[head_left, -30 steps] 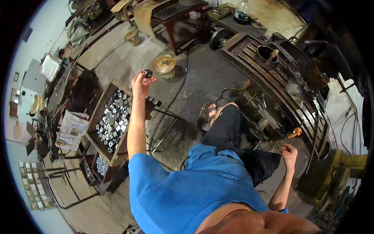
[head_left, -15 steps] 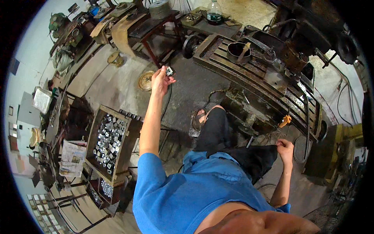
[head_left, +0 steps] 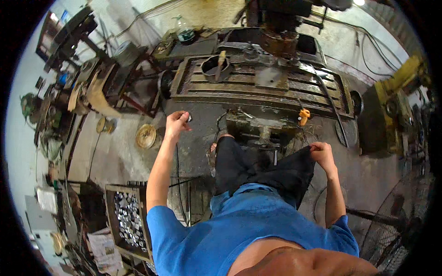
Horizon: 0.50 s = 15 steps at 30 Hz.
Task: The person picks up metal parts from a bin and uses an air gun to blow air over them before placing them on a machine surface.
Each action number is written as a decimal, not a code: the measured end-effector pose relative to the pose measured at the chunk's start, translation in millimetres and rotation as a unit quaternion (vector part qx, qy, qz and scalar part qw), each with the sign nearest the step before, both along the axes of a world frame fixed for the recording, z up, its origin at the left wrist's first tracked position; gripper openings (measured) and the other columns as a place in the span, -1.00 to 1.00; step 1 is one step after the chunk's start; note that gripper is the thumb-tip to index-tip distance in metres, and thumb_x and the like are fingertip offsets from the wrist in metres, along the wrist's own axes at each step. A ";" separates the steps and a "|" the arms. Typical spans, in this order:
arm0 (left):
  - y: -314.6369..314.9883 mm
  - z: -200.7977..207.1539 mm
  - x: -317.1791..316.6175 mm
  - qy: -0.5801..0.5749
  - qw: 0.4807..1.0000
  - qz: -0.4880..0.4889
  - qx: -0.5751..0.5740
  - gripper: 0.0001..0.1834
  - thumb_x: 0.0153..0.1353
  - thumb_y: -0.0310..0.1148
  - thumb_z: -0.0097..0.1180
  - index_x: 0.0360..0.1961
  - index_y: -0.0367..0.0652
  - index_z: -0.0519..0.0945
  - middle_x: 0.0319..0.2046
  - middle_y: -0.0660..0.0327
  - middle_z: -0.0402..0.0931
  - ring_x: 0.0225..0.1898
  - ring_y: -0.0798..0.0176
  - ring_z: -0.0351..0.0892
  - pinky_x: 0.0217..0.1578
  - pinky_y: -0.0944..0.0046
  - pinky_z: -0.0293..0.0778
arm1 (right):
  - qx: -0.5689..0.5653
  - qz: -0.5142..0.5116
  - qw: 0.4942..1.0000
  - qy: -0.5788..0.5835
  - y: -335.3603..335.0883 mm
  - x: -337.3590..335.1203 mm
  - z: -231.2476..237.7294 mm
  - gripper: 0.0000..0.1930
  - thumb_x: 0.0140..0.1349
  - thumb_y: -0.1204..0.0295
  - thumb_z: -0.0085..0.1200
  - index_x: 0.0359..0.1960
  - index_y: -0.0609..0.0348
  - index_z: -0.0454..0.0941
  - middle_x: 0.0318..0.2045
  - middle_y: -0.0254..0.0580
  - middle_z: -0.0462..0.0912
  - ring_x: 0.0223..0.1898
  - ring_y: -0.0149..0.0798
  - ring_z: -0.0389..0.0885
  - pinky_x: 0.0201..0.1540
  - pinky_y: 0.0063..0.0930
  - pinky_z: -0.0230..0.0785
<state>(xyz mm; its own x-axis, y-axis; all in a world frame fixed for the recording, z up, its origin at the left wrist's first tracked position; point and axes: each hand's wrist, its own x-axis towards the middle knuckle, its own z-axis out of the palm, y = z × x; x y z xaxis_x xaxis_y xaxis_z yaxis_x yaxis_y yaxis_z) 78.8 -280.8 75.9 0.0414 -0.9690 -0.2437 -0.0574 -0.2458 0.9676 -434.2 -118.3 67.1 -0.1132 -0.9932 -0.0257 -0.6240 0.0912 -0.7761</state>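
Observation:
My left hand (head_left: 177,123) is held out ahead, its fingers closed on a small metal block (head_left: 189,118); only a shiny edge shows past the fingertips. My right hand (head_left: 323,155) pinches the cloth of my black trousers (head_left: 301,168) at the right thigh and pulls it out. In front stands a machine with a slotted metal table (head_left: 193,92). On that table sit a dark pot (head_left: 209,72) with a brush (head_left: 221,62) in it and a flat metal plate (head_left: 271,78).
A wooden crate (head_left: 109,209) of small metal blocks stands at my left. On the floor lie a round pan (head_left: 146,136) and a cable (head_left: 178,184). An orange control pendant (head_left: 304,117) hangs at the machine's front. A caged fan (head_left: 391,221) stands at right.
My view has turned right toward the machine. My left hand, still closed on the metal block, has come lower and turned so the block is mostly hidden. The right hand keeps hold of the trousers.

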 end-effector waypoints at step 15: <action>-114.7 48.5 -272.2 -0.164 0.955 -0.225 -0.100 -0.72 -0.12 -0.46 0.04 -0.34 -0.42 0.51 -0.64 0.11 0.49 -0.74 0.33 0.46 -0.72 0.34 0.47 | 0.002 -0.071 0.993 -0.096 21.9 -30.4 -12.1 -0.73 -0.22 0.64 -0.05 -0.38 0.40 0.53 -0.58 -0.31 0.51 -0.50 -0.53 0.42 -0.47 -0.65 0.28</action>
<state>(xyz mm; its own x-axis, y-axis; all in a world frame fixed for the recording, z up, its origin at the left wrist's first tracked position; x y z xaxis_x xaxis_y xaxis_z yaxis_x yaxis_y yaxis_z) -193.4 -395.4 124.4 -0.3470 -0.9328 -0.0974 -0.4227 0.0629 0.9041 -464.6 -96.3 55.0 -0.2445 -0.9675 -0.0640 -0.4461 0.1708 -0.8785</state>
